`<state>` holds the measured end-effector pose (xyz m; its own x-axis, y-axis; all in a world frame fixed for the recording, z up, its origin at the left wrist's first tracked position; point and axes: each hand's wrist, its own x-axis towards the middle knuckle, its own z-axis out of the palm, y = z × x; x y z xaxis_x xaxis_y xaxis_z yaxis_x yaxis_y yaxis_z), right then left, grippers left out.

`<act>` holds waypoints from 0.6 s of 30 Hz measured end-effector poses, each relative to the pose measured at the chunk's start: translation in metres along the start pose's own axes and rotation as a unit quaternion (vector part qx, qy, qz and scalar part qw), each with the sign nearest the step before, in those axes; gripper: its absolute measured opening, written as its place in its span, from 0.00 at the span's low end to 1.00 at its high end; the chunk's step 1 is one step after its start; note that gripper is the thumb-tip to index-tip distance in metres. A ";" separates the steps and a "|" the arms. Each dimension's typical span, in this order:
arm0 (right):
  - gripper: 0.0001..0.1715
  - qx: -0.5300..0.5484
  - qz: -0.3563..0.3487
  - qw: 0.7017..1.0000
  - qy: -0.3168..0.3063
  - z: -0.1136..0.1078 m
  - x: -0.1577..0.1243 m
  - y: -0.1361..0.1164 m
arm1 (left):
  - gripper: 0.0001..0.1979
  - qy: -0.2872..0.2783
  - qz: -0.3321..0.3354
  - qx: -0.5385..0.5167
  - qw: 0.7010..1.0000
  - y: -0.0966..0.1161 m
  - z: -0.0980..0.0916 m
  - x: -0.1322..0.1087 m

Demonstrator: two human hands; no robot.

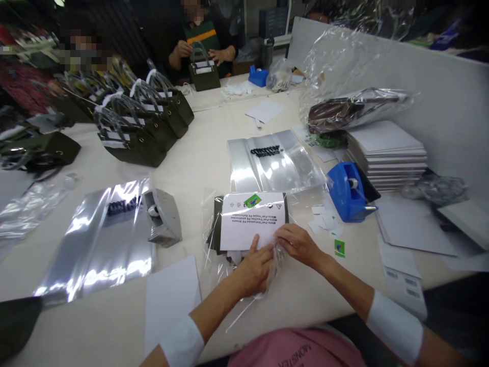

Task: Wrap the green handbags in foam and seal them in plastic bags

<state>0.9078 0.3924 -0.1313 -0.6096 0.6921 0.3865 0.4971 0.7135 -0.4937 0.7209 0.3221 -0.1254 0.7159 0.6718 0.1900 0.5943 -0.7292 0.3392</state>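
In front of me a dark green bag [216, 224] lies inside a clear plastic bag [209, 265]. A white printed sheet [237, 229] with a green sticker [252, 201] covers most of it. My left hand [255, 267] rests on the plastic below the sheet, its index finger stretched out onto the sheet's lower edge. My right hand [298, 244] pinches the gathered plastic at the lower right corner, close to my left fingertips. Another green sticker [340, 248] lies on the table to the right, near small white paper scraps [323, 219].
Tape dispensers, blue [346, 191] and grey [162, 216], flank the work. Stacks of clear bags [278, 163] and white boards [387, 153] lie around. Several green handbags [141, 137] stand back left. A person [206, 38] across the table holds a bag.
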 end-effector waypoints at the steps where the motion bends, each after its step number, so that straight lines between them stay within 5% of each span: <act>1: 0.09 -0.005 0.010 1.000 -0.007 0.001 0.002 0.000 | 0.10 0.017 -0.005 -0.038 0.999 -0.001 -0.004 -0.001; 5: 0.09 -0.022 0.048 0.998 -0.029 0.004 0.008 -0.001 | 0.16 0.139 -0.082 -0.226 0.961 -0.006 -0.019 -0.004; 12: 0.10 -0.041 0.091 0.993 -0.061 0.005 0.014 -0.002 | 0.13 0.248 -0.244 -0.175 0.921 -0.004 -0.009 0.005; 18: 0.10 -0.063 0.112 0.988 -0.086 0.002 0.017 -0.001 | 0.11 0.234 -0.169 -0.019 0.957 -0.011 -0.017 0.010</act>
<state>0.8956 0.4027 -0.1259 -0.5667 0.8128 0.1347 0.6975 0.5603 -0.4467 0.7153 0.3397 -0.1114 0.2377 0.8598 0.4519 0.7435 -0.4604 0.4850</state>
